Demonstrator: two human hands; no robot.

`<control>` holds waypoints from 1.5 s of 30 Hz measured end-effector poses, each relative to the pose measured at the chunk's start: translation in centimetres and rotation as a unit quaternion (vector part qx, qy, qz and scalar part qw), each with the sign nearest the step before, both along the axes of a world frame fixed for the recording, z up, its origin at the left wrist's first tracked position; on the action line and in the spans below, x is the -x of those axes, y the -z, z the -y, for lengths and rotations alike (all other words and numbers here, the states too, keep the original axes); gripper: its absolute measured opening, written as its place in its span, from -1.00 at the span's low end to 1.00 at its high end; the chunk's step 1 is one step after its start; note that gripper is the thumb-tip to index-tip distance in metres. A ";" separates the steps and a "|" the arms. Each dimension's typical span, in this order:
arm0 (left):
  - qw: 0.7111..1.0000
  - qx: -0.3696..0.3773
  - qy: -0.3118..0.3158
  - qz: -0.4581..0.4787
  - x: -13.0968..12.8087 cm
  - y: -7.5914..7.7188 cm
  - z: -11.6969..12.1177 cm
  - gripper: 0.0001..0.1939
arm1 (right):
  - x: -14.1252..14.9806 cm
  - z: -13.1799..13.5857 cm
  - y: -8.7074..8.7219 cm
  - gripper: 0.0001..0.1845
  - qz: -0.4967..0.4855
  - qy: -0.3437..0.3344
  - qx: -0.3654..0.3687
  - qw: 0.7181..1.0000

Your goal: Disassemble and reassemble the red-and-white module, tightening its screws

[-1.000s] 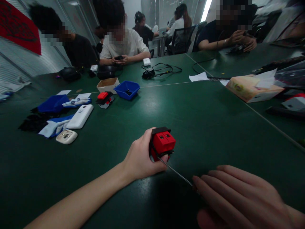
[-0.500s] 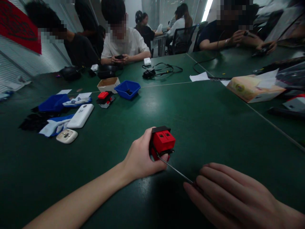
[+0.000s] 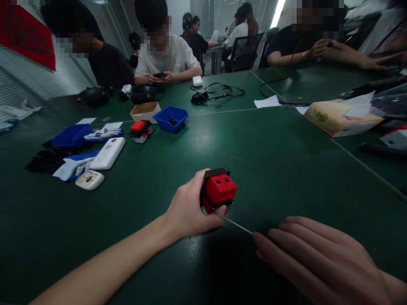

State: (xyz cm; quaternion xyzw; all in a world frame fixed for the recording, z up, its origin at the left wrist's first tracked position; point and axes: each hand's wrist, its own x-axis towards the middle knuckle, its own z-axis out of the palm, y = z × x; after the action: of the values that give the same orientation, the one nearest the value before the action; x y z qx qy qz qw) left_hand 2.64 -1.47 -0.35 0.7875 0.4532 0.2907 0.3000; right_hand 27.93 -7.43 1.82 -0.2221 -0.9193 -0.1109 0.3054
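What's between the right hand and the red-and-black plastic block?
In the head view, a thin, straight metal shaft spans from the right hand to the lower edge of the block held in the left hand.

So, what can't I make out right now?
Head view:
- Near end of the thin metal rod: hidden by the right hand.
- Where its tip sits at the red-and-black block: too small and dark.
- The block's left side: covered by the left hand.
- Most of the right forearm: cut off by the right edge.
- Dark pieces in the middle blue tray: too small.
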 end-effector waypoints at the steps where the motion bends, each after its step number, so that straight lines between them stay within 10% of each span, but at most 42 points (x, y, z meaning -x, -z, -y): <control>1: 1.000 0.003 -0.001 -0.004 0.0 0.0 0.0 -0.28 | 0.0 0.0 -0.1 -0.75 0.012 -0.001 0.004 1.000; 45: 1.000 -0.011 -0.006 -0.005 0.0 0.0 0.1 -0.27 | -0.1 -0.6 -0.3 -0.65 -0.008 -0.066 0.089 0.994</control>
State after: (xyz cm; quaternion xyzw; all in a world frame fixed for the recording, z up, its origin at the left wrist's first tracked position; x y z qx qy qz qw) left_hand 2.64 -1.57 -0.32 0.7895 0.4559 0.2933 0.2877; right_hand 28.00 -6.82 2.13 -0.1879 -0.9356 -0.0065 0.2989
